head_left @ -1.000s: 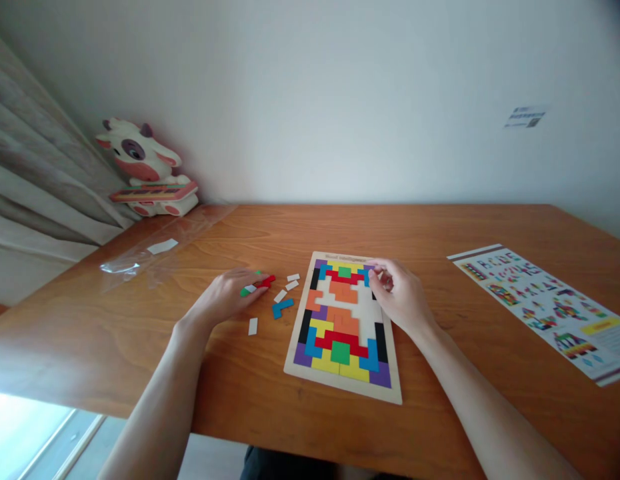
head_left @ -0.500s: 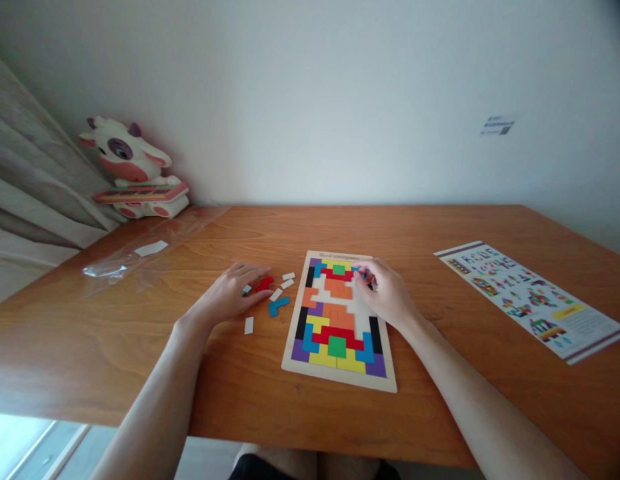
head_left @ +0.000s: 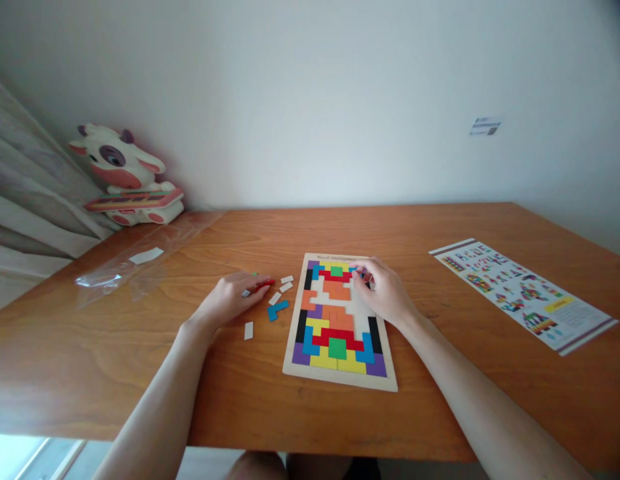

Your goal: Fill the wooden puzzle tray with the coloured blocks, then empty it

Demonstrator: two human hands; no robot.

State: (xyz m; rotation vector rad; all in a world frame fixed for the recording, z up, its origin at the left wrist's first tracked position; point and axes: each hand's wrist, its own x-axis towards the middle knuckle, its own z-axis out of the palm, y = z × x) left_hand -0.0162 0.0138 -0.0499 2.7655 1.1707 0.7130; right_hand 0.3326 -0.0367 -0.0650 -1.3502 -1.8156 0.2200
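A wooden puzzle board lies on the brown table, mostly filled with coloured blocks. My right hand rests over the board's upper right part, fingers curled and pinched on a piece I cannot make out. My left hand lies left of the board, fingers curled over a red piece and a green one that barely shows. A loose blue piece and several small white pieces lie between my left hand and the board.
A printed pattern sheet lies at the right of the table. A clear plastic bag lies at the far left. A cow toy stands in the back left corner by a curtain.
My left hand has closed its fingers over the red piece. My right hand has shifted slightly left along the board's top edge. The view has drifted to the right.
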